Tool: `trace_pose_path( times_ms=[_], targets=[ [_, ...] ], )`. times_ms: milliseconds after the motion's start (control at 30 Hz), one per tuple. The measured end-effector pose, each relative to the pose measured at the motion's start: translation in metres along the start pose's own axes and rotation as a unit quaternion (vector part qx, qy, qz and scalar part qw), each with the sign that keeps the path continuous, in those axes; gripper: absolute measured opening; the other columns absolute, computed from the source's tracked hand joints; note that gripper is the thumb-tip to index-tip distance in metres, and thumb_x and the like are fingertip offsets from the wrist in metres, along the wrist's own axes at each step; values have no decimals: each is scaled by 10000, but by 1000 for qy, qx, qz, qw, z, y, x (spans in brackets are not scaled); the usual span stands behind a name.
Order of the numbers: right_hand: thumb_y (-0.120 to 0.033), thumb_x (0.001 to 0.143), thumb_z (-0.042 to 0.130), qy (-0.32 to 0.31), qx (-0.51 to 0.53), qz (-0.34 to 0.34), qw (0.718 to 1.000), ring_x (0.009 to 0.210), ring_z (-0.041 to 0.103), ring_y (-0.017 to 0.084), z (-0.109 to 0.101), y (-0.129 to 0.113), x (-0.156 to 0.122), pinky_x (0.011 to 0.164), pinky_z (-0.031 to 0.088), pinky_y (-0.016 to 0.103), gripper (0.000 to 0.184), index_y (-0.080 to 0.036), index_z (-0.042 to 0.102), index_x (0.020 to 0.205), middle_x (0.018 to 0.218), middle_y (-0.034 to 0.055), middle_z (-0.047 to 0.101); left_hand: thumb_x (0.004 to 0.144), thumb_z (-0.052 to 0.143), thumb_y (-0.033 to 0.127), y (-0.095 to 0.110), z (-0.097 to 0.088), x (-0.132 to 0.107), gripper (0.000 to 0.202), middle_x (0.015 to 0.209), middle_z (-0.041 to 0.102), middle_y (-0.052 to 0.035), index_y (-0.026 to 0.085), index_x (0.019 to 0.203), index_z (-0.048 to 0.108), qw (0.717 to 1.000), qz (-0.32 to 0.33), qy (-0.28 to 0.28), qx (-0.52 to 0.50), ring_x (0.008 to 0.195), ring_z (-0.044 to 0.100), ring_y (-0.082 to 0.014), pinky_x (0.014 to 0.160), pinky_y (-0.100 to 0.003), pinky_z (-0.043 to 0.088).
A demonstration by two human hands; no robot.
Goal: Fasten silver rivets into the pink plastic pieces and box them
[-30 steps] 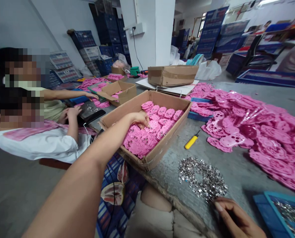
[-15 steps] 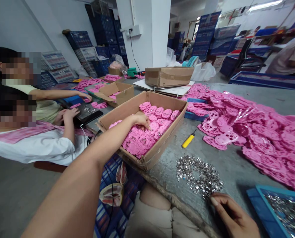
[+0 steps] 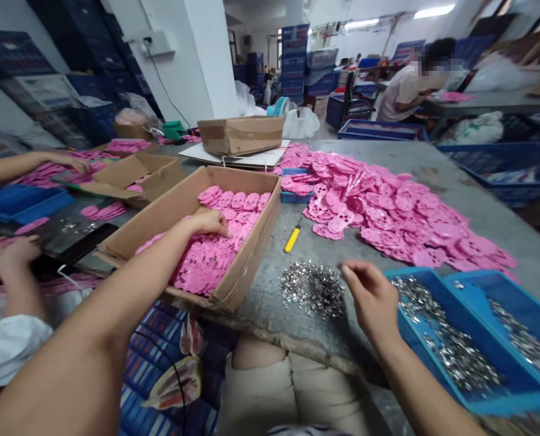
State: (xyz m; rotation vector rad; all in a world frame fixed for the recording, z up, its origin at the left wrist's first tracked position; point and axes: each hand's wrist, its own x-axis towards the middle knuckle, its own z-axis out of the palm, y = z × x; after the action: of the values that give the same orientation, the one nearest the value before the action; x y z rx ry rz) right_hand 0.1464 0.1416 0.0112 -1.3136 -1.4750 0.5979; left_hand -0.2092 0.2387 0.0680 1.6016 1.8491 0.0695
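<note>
My left hand [image 3: 213, 223] reaches into an open cardboard box [image 3: 256, 257], just over the pink plastic pieces [image 3: 206, 266] that lie in it in rows and a heap. Its fingers are curled together, and anything between the tips is too small to make out. Beside a ring-shaped pile of small shiny metal parts [image 3: 313, 287] is my right hand [image 3: 372, 297]. Thumb and forefinger are pinched at the pile's right edge; what they hold, if anything, cannot be told. Small metal parts also fill much of two blue trays [image 3: 437, 339] to the right of this hand.
A yellow-handled pointed tool [image 3: 292, 238] lies between box and a large pink heap [image 3: 388, 206]. Behind stand a small blue bin [image 3: 292, 197] and another cardboard box [image 3: 243, 134]. Co-workers' arms [image 3: 25, 166] are at the left. Peeled fruit [image 3: 179, 381] lies below the table edge.
The view has turned right, bringing both blue trays in. My left hand stays over the pink pieces in the box. My right hand stays pinched at the metal pile's edge, now farther up its right side.
</note>
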Motion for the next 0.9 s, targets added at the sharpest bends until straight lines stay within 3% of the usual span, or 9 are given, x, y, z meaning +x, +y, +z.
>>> trace_pose_path(
  times_ms=[67, 133, 233, 400, 500, 633, 767, 833, 900],
  targets=[
    [-324, 875, 505, -7, -120, -46, 992, 889, 630, 216, 21, -9, 40, 820, 510, 351, 237, -172, 667, 960, 983, 102, 695, 555, 819, 336, 4, 0, -2, 322, 377, 490, 39, 171, 491, 550, 1000, -5, 10, 21, 397, 409, -99, 459, -232, 304],
    [-214, 914, 445, -105, -341, -58, 933, 1093, 567, 243, 42, -13, 80, 939, 460, 377, 307, -141, 617, 1158, 1198, 143, 633, 569, 800, 295, 9, -3, -7, 309, 389, 494, 36, 178, 485, 526, 998, -10, 34, 42, 419, 427, -111, 474, -234, 314],
    [-83, 850, 520, -172, -411, -55, 893, 1127, 550, 291, 65, -7, 118, 925, 460, 389, 333, -91, 621, 1168, 1234, 204, 603, 592, 763, 217, 17, -17, -20, 251, 443, 530, 25, 189, 532, 521, 993, -6, 100, 70, 476, 476, -136, 508, -237, 337],
    [-310, 907, 589, -262, -479, -78, 834, 1029, 609, 214, 75, 15, 111, 879, 521, 412, 303, -121, 600, 1144, 1161, 115, 614, 734, 649, 265, 35, -45, -69, 86, 695, 659, -47, 201, 725, 593, 965, 30, 238, 103, 635, 562, -200, 578, -268, 357],
    [-333, 914, 579, -283, -485, -97, 822, 1038, 607, 212, 74, 17, 100, 879, 527, 415, 342, -127, 577, 1187, 1197, 114, 596, 777, 601, 331, 53, -36, -112, 137, 753, 684, -42, 217, 842, 642, 928, 76, 352, 97, 721, 598, -225, 645, -282, 390],
    [-332, 916, 577, -275, -466, -93, 836, 1032, 609, 203, 61, 4, 105, 890, 519, 415, 302, -134, 599, 1142, 1170, 102, 613, 746, 604, 344, 75, 23, -160, 188, 764, 695, -17, 233, 878, 678, 925, 192, 319, -70, 695, 599, -191, 667, -279, 437],
    [-179, 931, 481, -222, -425, -77, 874, 1045, 616, 254, 37, -15, 100, 885, 489, 386, 236, -93, 674, 1036, 1056, 171, 674, 691, 695, 417, 82, 112, -167, 252, 683, 655, -24, 219, 846, 692, 925, 214, 92, -301, 590, 573, -150, 557, -246, 436],
    [-88, 898, 441, -211, -387, -87, 893, 1054, 620, 251, 25, -24, 77, 880, 486, 354, 305, -114, 685, 1079, 1087, 163, 686, 658, 729, 537, 81, 153, -156, 461, 734, 678, -54, 189, 949, 649, 882, 161, -28, -443, 555, 582, -145, 487, -232, 414],
    [-24, 849, 445, -227, -339, -123, 904, 1076, 613, 189, 15, -31, 40, 916, 472, 297, 388, -187, 687, 1104, 1145, 80, 688, 631, 700, 664, 81, 187, -143, 650, 793, 708, -99, 173, 1040, 582, 793, 84, -92, -597, 591, 638, -183, 479, -250, 452]
  ],
)
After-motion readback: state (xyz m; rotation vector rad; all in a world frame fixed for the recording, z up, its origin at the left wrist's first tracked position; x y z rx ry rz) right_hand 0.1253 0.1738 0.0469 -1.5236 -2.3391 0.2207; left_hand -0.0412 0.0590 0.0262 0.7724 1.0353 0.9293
